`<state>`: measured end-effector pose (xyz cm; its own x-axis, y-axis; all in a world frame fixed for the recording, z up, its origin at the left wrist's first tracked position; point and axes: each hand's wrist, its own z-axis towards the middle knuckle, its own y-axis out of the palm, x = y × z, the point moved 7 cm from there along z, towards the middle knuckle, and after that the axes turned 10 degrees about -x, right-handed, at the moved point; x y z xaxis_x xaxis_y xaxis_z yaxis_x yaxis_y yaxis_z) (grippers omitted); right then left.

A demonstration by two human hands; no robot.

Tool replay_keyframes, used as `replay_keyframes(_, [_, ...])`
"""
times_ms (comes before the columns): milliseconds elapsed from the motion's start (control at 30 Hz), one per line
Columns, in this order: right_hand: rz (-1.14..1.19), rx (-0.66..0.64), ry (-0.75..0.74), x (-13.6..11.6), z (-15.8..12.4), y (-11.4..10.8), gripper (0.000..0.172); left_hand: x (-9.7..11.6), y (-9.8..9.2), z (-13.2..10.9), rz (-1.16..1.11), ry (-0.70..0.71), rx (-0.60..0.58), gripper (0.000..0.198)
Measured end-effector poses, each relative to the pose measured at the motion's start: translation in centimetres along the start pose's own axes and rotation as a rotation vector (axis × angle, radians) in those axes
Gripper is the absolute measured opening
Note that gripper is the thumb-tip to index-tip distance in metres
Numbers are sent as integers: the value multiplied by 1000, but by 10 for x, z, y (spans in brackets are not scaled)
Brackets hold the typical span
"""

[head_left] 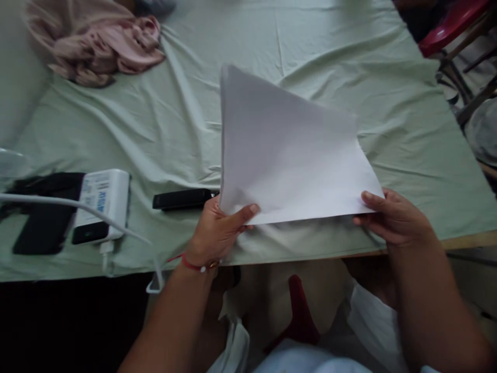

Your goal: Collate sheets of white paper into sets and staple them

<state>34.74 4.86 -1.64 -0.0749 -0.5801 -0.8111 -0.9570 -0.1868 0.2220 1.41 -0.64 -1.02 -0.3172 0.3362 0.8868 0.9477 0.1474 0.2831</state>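
Note:
White paper sheets (pixel 291 155), blank on top, are held slightly tilted over the green cloth near the table's front edge. My left hand (pixel 221 228) grips their lower left corner, thumb on top and fingers mostly hidden beneath. At the lower right corner, my right hand (pixel 396 215) pinches the paper between thumb and fingers. A black stapler-like object (pixel 180 199) lies just left of my left hand, its right end partly hidden behind that hand.
The green cloth (pixel 186 114) has wrinkles. A white power bank (pixel 103 202) with a white cable and a black flat object (pixel 44 228) lie at the left. Pink fabric (pixel 112 44) is bunched at the back left. A red chair (pixel 450 28) stands beyond the right edge.

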Motion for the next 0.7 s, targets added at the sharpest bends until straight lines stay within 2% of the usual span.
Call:
replay_keyframes(133, [-23,32,27,4,1,1,35,2,-1,1,31,11,20,50])
replay_keyframes(333, [-162,17,-119,-2,-1,0,32,1,-7,2,27,-30,57,60])
replay_keyframes(433, [-116,60,-97,-1,-3,-7,41,-1,-4,-1,76,-44,-27,60])
replay_keyframes(533, [-110,66,-43,3,0,-8,40,-4,0,-2,100,-74,-101,64])
replay_keyframes(600, [-115,60,-46,5,2,-5,35,-5,-1,-2,85,-99,-80,63])
replay_keyframes(700, [-102,81,-116,2,4,2,32,-4,-7,1,29,-107,16,58])
